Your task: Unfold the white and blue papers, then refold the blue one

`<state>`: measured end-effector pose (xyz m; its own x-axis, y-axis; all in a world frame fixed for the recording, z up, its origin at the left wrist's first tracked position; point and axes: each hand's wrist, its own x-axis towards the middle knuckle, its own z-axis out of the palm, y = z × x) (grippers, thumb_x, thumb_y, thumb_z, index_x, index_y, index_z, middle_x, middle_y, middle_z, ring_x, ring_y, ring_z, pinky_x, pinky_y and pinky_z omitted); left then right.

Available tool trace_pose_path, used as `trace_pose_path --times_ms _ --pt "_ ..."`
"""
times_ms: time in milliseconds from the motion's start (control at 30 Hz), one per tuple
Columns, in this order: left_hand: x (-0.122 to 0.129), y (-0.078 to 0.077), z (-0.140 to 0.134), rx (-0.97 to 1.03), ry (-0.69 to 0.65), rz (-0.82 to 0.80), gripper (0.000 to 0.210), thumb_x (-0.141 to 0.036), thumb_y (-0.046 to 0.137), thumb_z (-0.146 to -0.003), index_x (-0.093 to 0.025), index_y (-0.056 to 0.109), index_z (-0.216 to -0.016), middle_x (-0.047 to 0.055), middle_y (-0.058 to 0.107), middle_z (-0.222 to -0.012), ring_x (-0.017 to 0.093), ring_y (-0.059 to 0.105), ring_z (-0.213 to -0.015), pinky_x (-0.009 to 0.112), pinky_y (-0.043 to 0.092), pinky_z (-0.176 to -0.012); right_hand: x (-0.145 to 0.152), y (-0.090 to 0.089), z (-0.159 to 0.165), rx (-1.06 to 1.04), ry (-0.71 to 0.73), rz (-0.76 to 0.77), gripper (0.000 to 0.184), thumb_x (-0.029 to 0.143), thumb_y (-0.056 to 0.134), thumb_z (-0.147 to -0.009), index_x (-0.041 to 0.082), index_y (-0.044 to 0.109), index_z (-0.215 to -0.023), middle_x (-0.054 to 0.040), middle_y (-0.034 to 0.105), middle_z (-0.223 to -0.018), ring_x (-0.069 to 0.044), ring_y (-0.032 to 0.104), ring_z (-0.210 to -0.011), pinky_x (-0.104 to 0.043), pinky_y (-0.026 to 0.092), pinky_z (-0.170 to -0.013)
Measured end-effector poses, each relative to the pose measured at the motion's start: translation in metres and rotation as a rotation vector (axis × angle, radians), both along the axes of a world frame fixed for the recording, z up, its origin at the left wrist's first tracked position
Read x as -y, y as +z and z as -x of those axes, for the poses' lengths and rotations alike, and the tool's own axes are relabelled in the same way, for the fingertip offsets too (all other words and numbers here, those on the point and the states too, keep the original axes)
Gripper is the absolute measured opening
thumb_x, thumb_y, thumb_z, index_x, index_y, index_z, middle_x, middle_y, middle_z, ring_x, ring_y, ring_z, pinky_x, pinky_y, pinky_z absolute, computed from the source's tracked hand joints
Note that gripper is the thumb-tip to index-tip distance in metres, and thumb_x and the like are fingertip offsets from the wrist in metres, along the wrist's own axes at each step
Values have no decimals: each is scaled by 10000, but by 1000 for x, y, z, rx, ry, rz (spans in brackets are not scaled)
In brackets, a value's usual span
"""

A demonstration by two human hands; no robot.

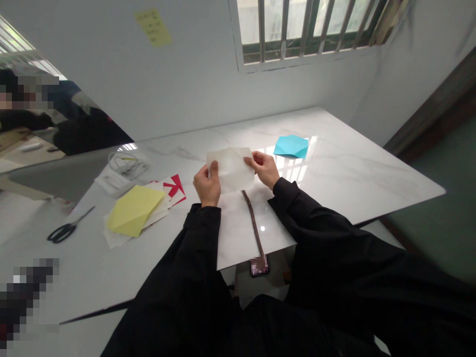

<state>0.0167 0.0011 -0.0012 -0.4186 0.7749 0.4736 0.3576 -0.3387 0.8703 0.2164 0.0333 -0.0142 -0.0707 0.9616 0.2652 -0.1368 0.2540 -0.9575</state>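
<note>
A sheet of off-white paper [234, 171] is held up over the table between my two hands. My left hand [208, 184] pinches its left side, thumb in front and fingers behind. At the upper right edge, my right hand [265, 167] grips it between thumb and fingers. Faint creases cross the paper. Beyond my right hand lies a folded piece of blue paper [291, 147]. To the left of my left hand, a folded yellow paper [136, 210] rests on white sheets, with red paper [178, 188] beside them.
Black-handled scissors [67, 231] lie on the white marbled table [353, 168] at the left. Near them sits a white power strip [113, 179] with a coiled cable. A brown cord [253, 218] runs over the front edge. Other people are at the far left.
</note>
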Motion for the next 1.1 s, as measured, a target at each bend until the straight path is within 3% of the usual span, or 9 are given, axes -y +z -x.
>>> trace_pose_path --times_ms 367,533,633,800,1100 --pt "0 3 -1 40 -45 26 733 -798 746 -885 -230 426 -551 -31 302 -550 136 298 -559 295 247 -483 2 3 0 -188 74 141 588 741 908 -698 227 722 -912 -13 761 -906 -180 702 -846 -291 588 -725" --pt "-2 2 -2 88 -54 -4 782 -876 717 -846 -242 367 -552 -32 268 -556 136 263 -556 307 219 -475 5 6 -1 -252 115 179 593 713 944 -675 230 723 -938 -10 777 -951 -168 723 -870 -266 578 -728" --pt "-5 -2 0 124 -42 12 780 -886 708 -845 -247 366 -557 -36 275 -553 131 281 -541 306 226 -465 6 7 -2 -229 124 207 581 703 946 -677 231 735 -940 -9 787 -971 -154 718 -853 -241 552 -695" --pt "-16 -12 10 231 50 46 764 -929 679 -816 -255 399 -588 -46 329 -576 128 315 -545 299 274 -490 8 9 -2 -112 280 230 567 632 997 -637 225 771 -960 -28 809 -979 -174 728 -839 -252 550 -660" --pt "-21 -18 15 278 48 53 728 -937 657 -813 -267 416 -664 -60 332 -626 141 359 -619 293 353 -560 8 7 2 -112 259 222 489 589 985 -661 216 769 -892 -8 778 -881 -143 687 -770 -232 538 -633"
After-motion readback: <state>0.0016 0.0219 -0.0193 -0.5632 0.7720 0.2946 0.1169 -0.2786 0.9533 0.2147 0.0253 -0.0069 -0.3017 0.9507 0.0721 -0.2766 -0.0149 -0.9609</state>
